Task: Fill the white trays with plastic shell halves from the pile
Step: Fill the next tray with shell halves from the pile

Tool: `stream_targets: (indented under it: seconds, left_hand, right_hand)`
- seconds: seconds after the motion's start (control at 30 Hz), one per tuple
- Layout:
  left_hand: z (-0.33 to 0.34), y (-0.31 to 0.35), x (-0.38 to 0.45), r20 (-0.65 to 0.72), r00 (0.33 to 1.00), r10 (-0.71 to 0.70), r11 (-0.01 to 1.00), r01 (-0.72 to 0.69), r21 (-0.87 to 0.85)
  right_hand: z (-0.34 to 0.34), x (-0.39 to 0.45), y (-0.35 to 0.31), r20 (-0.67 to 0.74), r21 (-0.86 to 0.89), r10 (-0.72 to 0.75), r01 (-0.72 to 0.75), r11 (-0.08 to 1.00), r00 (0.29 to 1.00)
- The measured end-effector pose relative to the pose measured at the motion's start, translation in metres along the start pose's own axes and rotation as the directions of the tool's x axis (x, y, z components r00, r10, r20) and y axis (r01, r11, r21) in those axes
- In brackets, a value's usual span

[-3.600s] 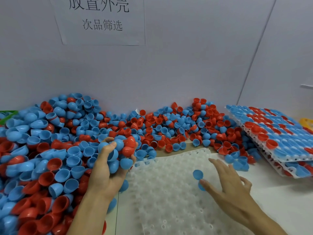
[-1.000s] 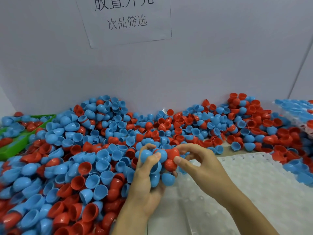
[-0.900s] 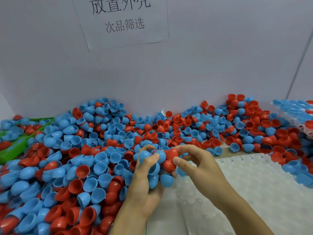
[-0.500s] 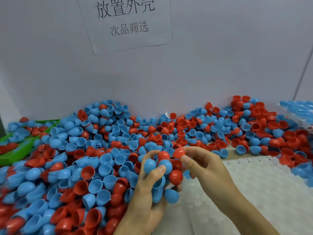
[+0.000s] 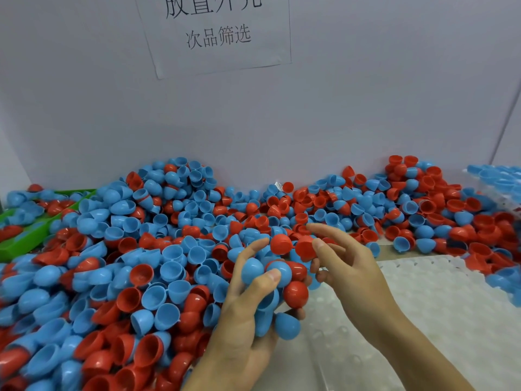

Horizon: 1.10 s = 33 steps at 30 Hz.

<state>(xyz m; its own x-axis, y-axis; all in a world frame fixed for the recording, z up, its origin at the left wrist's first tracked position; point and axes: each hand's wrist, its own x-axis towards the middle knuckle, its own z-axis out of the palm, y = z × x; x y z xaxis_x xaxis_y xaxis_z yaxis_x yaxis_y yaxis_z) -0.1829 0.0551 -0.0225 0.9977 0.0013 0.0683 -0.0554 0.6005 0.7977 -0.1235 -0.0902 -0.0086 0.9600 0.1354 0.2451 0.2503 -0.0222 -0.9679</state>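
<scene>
L hand (image 5: 248, 311) fingers curled round a bunch of shells (image 5: 277, 277); R hand (image 5: 346, 266) pinches a red shell (image 5: 306, 249) off it, above tray (image 5: 423, 306) left edge, beside pile (image 5: 141, 263).

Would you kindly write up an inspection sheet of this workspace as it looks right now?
Surface: table mostly hidden; bare strip behind the tray.
Job's things: large pile of blue and red plastic shell halves; white dimpled plastic tray in front, visible pockets unfilled; filled tray far right.
Clutter: green plastic bin at left, holding shells.
Hands: left hand grips a handful of shells; right hand pinches a red shell half.
Cables: nothing seen.
Surroundings: grey wall with white printed paper sign.
</scene>
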Motion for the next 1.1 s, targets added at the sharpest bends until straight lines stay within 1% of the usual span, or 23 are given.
stream_targets:
  seconds: [0.07, 0.13, 0.27, 0.33, 0.47, 0.53, 0.63, 0.77, 0.87, 1.0, 1.1]
  left_hand:
    - [0.001, 0.0, -0.001, 0.004, 1.0, -0.001, 1.0, 0.001, 0.012]
    - [0.001, 0.0, -0.003, 0.007, 1.0, -0.008, 1.0, 0.007, 0.026]
    - [0.002, 0.0, -0.005, 0.014, 1.0, -0.014, 0.999, 0.013, 0.031]
    - [0.002, 0.0, -0.005, 0.019, 1.0, -0.019, 1.0, 0.018, 0.021]
    - [0.001, 0.001, -0.005, 0.014, 1.0, -0.012, 1.0, 0.013, -0.024]
    - [0.001, 0.002, -0.005, 0.012, 1.0, -0.014, 0.999, 0.015, -0.038]
    - [0.0, 0.002, -0.006, 0.011, 1.0, -0.02, 0.999, 0.021, -0.047]
    - [-0.002, 0.003, -0.005, 0.024, 0.999, -0.025, 0.998, 0.026, -0.049]
    - [-0.003, 0.003, -0.004, 0.039, 0.999, -0.036, 0.998, 0.038, -0.057]
    - [-0.004, 0.003, -0.005, 0.039, 0.999, -0.03, 0.998, 0.032, -0.062]
    - [-0.004, 0.003, -0.004, 0.025, 0.999, -0.024, 0.998, 0.025, -0.063]
  right_hand:
    - [0.001, -0.002, -0.002, 0.011, -0.086, -0.072, 0.072, 0.994, 0.997]
    - [0.003, -0.003, -0.004, 0.008, -0.168, -0.115, 0.115, 0.979, 0.993]
    - [0.002, -0.004, -0.004, 0.002, -0.274, -0.125, 0.12, 0.954, 0.992]
    - [0.0, -0.004, -0.006, 0.007, -0.27, -0.1, 0.098, 0.958, 0.995]
    - [0.0, -0.007, -0.01, 0.08, -0.174, -0.018, 0.032, 0.984, 0.997]
    - [0.0, -0.007, -0.01, 0.093, -0.177, -0.012, 0.028, 0.984, 0.996]
    - [0.0, -0.007, -0.01, 0.041, -0.181, -0.021, 0.028, 0.983, 0.999]
    - [-0.003, -0.004, -0.007, -0.096, -0.169, 0.02, -0.036, 0.985, 0.995]
    - [-0.005, -0.004, -0.006, -0.184, -0.2, -0.038, 0.0, 0.98, 0.982]
    - [-0.008, -0.003, -0.004, -0.237, -0.254, -0.098, 0.035, 0.967, 0.967]
    - [-0.009, 0.001, 0.001, -0.235, -0.303, -0.105, 0.03, 0.952, 0.966]
